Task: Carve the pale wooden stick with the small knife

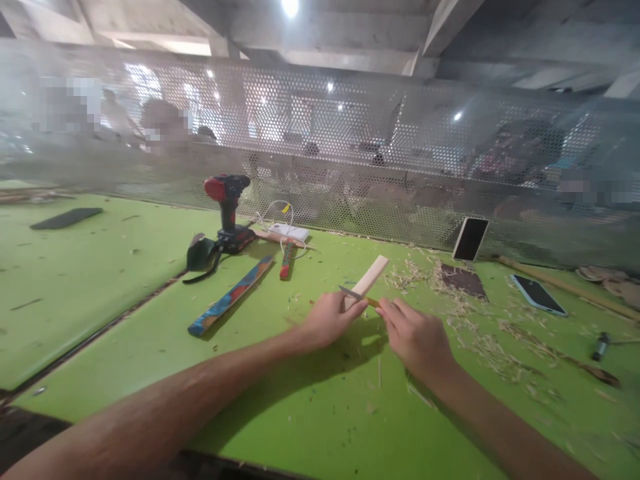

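Note:
My left hand (330,321) grips the near end of a pale, flat wooden strip (371,275), which points away from me over the green table. In my right hand (413,330) is the yellow handle of a knife (353,293). Its short grey blade lies across the strip, pointing left, close to my left thumb. That thumb reaches toward the knife near where blade and handle meet; whether it presses on it I cannot tell. Left of my hands lies a longer strip painted blue, red and orange (233,295). My fingers hide the strip's near end.
Wood shavings (493,353) are scattered right of my hands. A cordless drill (229,210) stands at the back left, near a white cabled device (289,232). One phone (471,239) leans upright; another phone (539,295) lies flat. A perforated metal screen (340,180) borders the far edge.

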The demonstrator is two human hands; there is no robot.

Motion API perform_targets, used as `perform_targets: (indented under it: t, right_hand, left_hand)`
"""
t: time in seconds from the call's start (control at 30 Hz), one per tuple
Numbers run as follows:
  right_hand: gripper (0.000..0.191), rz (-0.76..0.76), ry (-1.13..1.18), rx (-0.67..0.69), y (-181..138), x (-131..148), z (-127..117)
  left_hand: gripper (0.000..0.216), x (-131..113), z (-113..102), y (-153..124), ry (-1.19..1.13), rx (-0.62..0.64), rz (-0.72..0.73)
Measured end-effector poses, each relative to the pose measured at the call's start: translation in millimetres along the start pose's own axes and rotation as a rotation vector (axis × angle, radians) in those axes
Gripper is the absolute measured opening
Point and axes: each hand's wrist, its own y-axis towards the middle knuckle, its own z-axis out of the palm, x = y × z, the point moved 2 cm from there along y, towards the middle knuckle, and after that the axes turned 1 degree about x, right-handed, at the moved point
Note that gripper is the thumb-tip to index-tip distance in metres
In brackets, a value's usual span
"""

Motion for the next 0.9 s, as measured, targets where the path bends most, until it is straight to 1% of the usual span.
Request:
perform_targets:
  t: [0.13,0.3,0.47,0.63,0.8,0.9]
  right_hand:
    - [0.033,-0.015,0.024,-0.011,-1,-1,1]
    - [0.031,-0.016,-0.01,-0.017,-1,-2,0]
    - [0.035,0.009,-0.032,-0.047,-1,1,1]
    - [0.036,0.055,-0.017,-0.022,-3,2,2]
    - [0.036,0.005,0.038,0.014,-3,-2,3]
    - [0.036,-0.006,0.04,0.022,-2,-3,3]
  left_hand:
    - [0.045,-4,-3,-1,0.013,0.012,0.044]
    - [0.044,-2,-4,2,-0.014,0.018,0.05]
    - [0.041,0,-1,2,-0.073,-0.029,-0.013]
    - [0.039,-4,-1,-1,-0.064,-0.041,-0.039]
    - [0.037,3,0,0,-0.056,-0.014,-0.034]
    - [0.04,6,1,1,-0.041,-0.015,-0.011]
